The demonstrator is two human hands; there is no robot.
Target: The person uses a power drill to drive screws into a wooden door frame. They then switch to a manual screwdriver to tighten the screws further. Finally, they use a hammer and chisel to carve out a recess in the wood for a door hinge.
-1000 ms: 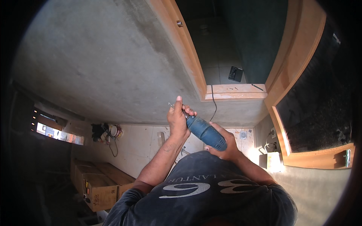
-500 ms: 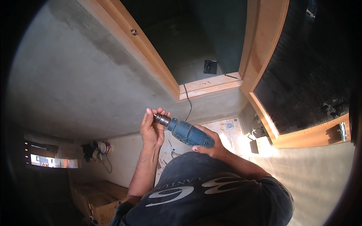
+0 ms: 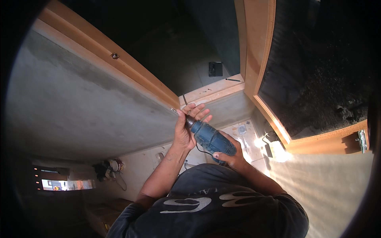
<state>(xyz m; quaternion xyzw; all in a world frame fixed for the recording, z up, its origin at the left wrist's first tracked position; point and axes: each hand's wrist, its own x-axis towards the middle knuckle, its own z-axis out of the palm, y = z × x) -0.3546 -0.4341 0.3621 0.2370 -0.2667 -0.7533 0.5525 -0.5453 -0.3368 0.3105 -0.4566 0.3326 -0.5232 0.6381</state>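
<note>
A blue power drill (image 3: 212,137) lies slanted in front of my chest, its nose toward the upper left. My right hand (image 3: 232,154) is closed around its rear end and grip. My left hand (image 3: 185,133) is at the dark metal chuck (image 3: 190,121), with the palm and thumb against it and the fingers stretched out and spread past it. A thin bit (image 3: 174,110) shows just beyond the left thumb, close to the corner of the wooden frame (image 3: 151,85). Part of the chuck is hidden by the hand.
Small pieces and a dark pencil-like stick (image 3: 233,80) lie on the sill (image 3: 216,90). Beyond it, a dark case (image 3: 215,69) sits on the floor. An open wooden door panel (image 3: 317,146) with a lock stands right; a grey wall (image 3: 95,99) runs left. Cartons (image 3: 103,214) stand lower left.
The drill and both hands have shifted right relative to the view. My left fingers have gone from pinching near the chuck's tip to spreading out beside the chuck. The view has turned.
</note>
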